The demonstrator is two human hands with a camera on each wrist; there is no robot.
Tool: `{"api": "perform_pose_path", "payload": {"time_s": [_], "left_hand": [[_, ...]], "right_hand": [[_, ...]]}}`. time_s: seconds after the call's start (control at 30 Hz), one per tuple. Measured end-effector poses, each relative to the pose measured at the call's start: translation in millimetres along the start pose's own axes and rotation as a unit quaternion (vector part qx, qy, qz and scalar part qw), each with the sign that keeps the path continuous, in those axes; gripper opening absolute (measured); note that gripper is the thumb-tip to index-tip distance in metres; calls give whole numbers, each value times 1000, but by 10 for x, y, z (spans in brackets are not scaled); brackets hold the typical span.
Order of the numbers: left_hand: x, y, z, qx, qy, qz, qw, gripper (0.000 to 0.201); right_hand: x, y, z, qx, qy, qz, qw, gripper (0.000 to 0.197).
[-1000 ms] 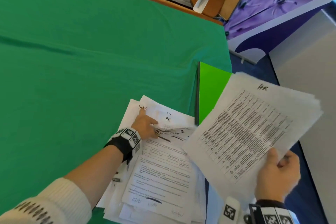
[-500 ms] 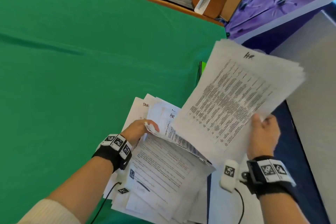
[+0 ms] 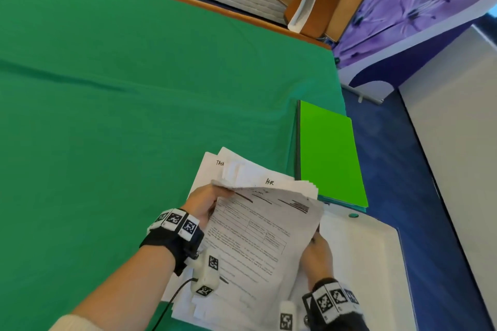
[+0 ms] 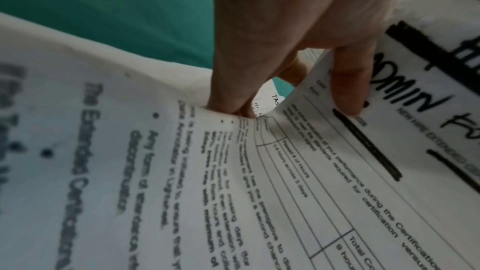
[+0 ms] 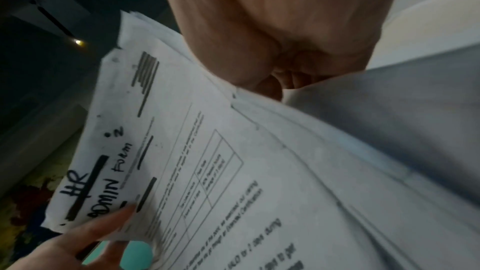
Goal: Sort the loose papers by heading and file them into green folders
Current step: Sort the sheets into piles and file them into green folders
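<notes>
Papers regrouped: right-hand sheaf brought down from its raised position a second ago onto the loose pile.

Left hand [image 3: 201, 203] pinches the top-left corner of the "HR / ADMIN FORM" sheet [image 3: 258, 239], thumb on top; right hand [image 3: 317, 258] grips the right edge of the merged stack [image 3: 242, 301]. Stack sits on the green-covered bench [image 3: 134, 102], just beside the closed green folder [image 3: 328, 153]. Judgement: sorting continues; nothing visibly filed yet.

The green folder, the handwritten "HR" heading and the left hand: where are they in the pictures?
green folder [image 3: 329, 153], head view, middle of its cover.
"HR" heading [image 3: 269, 182], head view, on the letters.
left hand [image 3: 200, 203], head view, back of the hand.
</notes>
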State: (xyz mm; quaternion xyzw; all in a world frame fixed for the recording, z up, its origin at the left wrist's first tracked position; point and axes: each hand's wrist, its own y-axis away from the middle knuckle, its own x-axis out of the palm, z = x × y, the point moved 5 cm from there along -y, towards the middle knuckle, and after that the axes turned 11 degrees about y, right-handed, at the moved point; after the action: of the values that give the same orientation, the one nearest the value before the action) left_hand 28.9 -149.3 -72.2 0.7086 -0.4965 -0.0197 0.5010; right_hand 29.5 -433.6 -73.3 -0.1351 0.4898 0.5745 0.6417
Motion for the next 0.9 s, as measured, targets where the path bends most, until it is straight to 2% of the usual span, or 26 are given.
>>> {"api": "perform_pose_path", "payload": {"time_s": [0.13, 0.27, 0.33, 0.47, 0.53, 0.6, 0.67, 0.73, 0.83, 0.9], "left_hand": [[-34, -16, -23, -4, -29, -22, 999, 38], [34, -18, -18, 11, -55, -15, 998, 29], [87, 46, -13, 10, -69, -1, 998, 40], [48, 151, 31, 20, -94, -18, 995, 76], [52, 237, 65, 13, -147, -9, 989, 81], [115, 365, 73, 24, -204, 36, 978, 72], [207, 505, 87, 29, -211, 83, 974, 69], [301, 612, 130, 18, -203, 129, 971, 73], [337, 606, 219, -1, -197, 161, 967, 72], [317, 574, 260, 7, -245, 151, 958, 63]], "right_hand": [[-305, 205, 187, -35, -96, -122, 987, 38], [-482, 501, 388, -61, -127, -217, 966, 26], [-370, 627, 464, -85, -106, -193, 972, 21], [171, 828, 541, -88, -47, 11, 995, 21], [361, 931, 596, -70, -37, 85, 993, 39], [451, 1015, 681, -59, -27, 122, 990, 62], [474, 1050, 759, -53, -42, 129, 989, 76], [478, 1012, 800, -61, -45, 112, 991, 78], [463, 927, 805, -97, 11, 47, 994, 53], [400, 884, 761, -88, 37, 12, 995, 40]]}}
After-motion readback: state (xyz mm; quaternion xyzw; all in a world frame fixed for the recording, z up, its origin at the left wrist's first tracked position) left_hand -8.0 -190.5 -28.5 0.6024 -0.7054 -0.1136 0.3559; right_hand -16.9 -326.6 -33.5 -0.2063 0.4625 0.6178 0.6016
